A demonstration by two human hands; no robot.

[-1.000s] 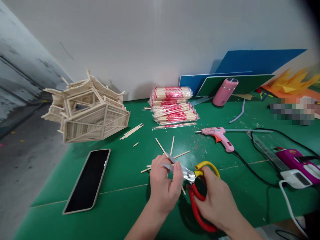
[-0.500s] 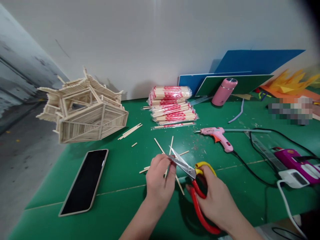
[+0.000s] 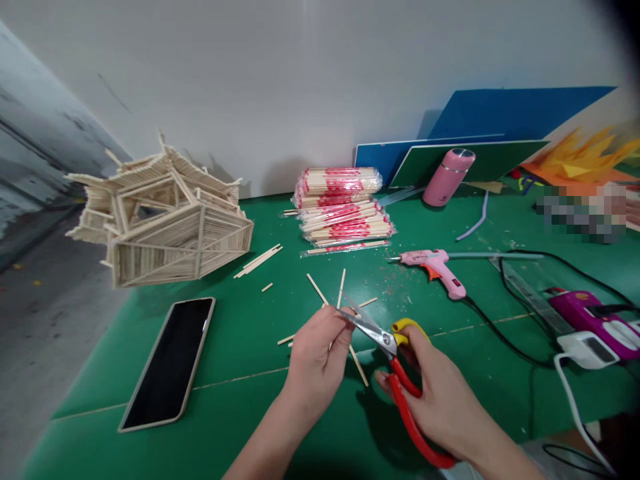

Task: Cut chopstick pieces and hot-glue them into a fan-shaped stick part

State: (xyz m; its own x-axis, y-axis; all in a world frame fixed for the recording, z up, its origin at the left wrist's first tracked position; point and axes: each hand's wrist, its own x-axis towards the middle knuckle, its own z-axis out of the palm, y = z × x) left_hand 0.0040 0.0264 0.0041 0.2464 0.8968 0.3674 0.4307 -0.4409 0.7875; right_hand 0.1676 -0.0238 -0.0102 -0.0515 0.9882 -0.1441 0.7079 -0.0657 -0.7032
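My right hand (image 3: 435, 387) grips scissors (image 3: 384, 340) with red and yellow handles, their blades pointing up and left. Close by, the fingers of my left hand (image 3: 320, 347) are pinched together at the blade tips; what they hold is too hidden to tell. Under and around the left hand, crossed wooden sticks (image 3: 359, 365) lie on the green table (image 3: 240, 420). A short stick piece (image 3: 267, 287) and a small group of sticks (image 3: 257, 261) lie further left.
Stick structure (image 3: 185, 227) at left, above a phone (image 3: 170, 363). Wrapped stick bundles (image 3: 345, 220) at the back. To the right are a pink glue gun (image 3: 435, 267), pink bottle (image 3: 449, 177), cables, a purple device (image 3: 595, 320) and part of another person's hand (image 3: 631, 205).
The scissor blades have come closer together near my left fingertips. My right hand and the scissor handles have shifted slightly right. The view has moved a little.
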